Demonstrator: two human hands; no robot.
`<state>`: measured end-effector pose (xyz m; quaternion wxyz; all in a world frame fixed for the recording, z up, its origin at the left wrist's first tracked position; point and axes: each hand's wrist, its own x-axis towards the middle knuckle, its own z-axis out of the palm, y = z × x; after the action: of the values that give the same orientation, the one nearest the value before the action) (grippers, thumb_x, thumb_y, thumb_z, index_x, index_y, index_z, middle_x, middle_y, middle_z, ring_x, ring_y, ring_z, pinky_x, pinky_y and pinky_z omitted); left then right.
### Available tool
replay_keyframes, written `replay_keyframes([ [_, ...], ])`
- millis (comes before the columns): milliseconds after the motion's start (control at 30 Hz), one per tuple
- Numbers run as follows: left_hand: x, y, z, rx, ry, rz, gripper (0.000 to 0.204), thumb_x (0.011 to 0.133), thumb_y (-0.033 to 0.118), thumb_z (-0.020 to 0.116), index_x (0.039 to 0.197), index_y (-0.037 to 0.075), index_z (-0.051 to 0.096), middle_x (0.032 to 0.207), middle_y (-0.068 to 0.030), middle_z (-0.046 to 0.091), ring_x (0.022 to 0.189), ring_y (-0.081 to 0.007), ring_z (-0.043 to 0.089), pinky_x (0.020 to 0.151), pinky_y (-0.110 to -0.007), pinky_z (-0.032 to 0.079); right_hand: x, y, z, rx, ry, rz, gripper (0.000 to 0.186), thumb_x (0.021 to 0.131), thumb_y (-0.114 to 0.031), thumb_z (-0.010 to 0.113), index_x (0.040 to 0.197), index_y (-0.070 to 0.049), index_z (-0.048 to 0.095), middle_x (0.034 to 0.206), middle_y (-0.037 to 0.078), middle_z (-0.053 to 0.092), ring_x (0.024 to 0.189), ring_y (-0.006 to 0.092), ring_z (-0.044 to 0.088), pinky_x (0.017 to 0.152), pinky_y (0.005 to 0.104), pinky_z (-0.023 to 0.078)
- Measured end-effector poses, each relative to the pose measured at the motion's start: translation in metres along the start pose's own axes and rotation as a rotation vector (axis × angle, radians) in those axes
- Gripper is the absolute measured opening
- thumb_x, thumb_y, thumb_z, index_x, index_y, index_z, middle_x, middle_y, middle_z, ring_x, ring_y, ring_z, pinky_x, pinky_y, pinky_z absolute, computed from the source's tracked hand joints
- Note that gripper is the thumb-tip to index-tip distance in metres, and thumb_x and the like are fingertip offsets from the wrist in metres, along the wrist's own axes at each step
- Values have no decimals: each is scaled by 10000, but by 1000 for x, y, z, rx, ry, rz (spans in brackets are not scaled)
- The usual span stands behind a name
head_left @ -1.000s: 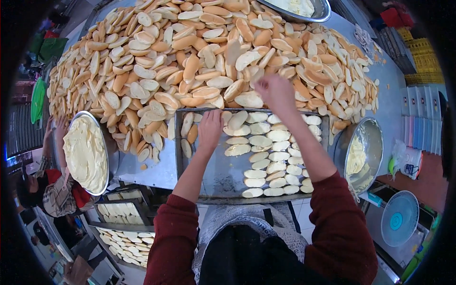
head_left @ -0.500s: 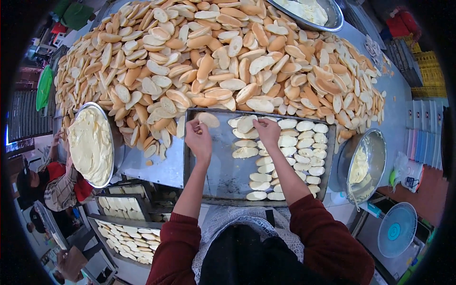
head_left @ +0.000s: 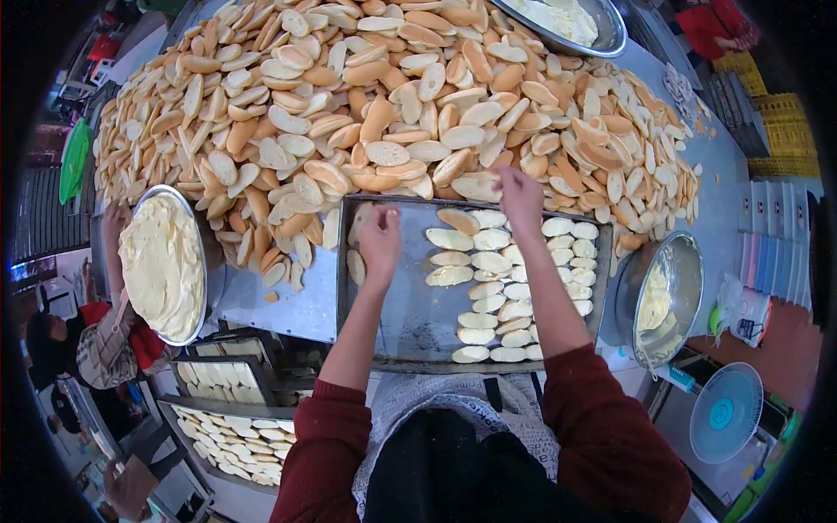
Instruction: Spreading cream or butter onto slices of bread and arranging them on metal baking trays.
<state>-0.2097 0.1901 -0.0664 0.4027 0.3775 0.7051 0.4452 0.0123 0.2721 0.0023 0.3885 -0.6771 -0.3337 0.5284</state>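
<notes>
My left hand is over the left part of a dark baking tray, fingers curled closed, with no bread showing in them. Beside it, two plain bread slices lie along the tray's left edge. My right hand reaches over the tray's far rim to the near edge of a big heap of oval bread slices. Its fingers are bent and blurred, so any hold is unclear. Rows of cream-topped bread slices cover the tray's right half; a browner slice lies at their far left corner.
A metal bowl of pale cream stands left, another bowl right, a third far back. Filled trays are stacked lower left. Another person is at the left. A blue-white round lid is lower right.
My left hand has moved slightly right and lower, off the slice it held. The slice from my right hand now lies in the tray, and that hand has moved right and away toward the heap.
</notes>
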Motion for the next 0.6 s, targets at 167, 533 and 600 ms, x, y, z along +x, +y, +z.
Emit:
replay_keyframes([
  [167,-9,-18,25,182,-162,50,217,892,127,522,1009,5,659,869,-132,690,774,-204,652,694,-307,498,-40,60,-11,-804,48,-352,263,775,-243,682,966,-62,691,758,133,646,650,285,625,610,396,489],
  [533,3,-26,57,396,-328,5,272,886,166,525,1074,14,648,937,-190,676,825,-292,659,761,-364,504,-32,74,0,-947,-112,-403,242,737,-157,709,950,-50,669,870,118,618,766,312,633,671,427,502],
  [600,3,-25,57,288,-258,-67,265,857,159,521,1038,25,662,911,-215,669,830,-316,656,747,-388,505,-33,74,2,-956,-186,-436,209,728,-137,713,909,-49,657,882,105,616,758,299,634,660,419,504],
])
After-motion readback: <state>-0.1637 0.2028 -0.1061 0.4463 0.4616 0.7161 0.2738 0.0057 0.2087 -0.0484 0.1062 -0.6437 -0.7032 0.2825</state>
